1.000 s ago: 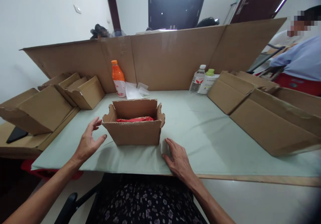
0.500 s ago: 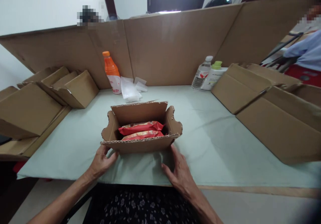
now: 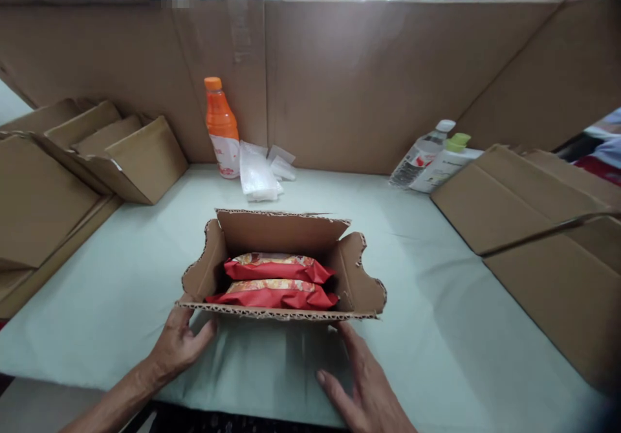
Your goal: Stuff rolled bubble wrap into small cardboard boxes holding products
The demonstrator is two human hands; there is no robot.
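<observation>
An upright cardboard box [image 3: 356, 277] with its top open stands on the table in front of me. Two red snack packets [image 3: 279, 268] lie inside it, one behind the other, with patterned upper sides. My left hand [image 3: 179, 342] is at the near left corner of the box, thumb stretched out and apart from it. At the near right corner is my right hand [image 3: 363, 381], its thumb spread well away from the fingers. The fingertips of both hands are partly hidden by the box, so firm contact cannot be made out.
A pale green cloth [image 3: 412, 245] covers the table. Behind stand an orange bottle [image 3: 223, 129], clear plastic bags [image 3: 257, 171], a water bottle [image 3: 422, 155] and a white bottle with a green cap [image 3: 446, 164]. Cardboard boxes flank both sides [image 3: 145, 161]. A cardboard screen [image 3: 363, 83] closes the back.
My view has tilted down and levelled, so the box appears larger and lower. Both hands keep about the same place beside it.
</observation>
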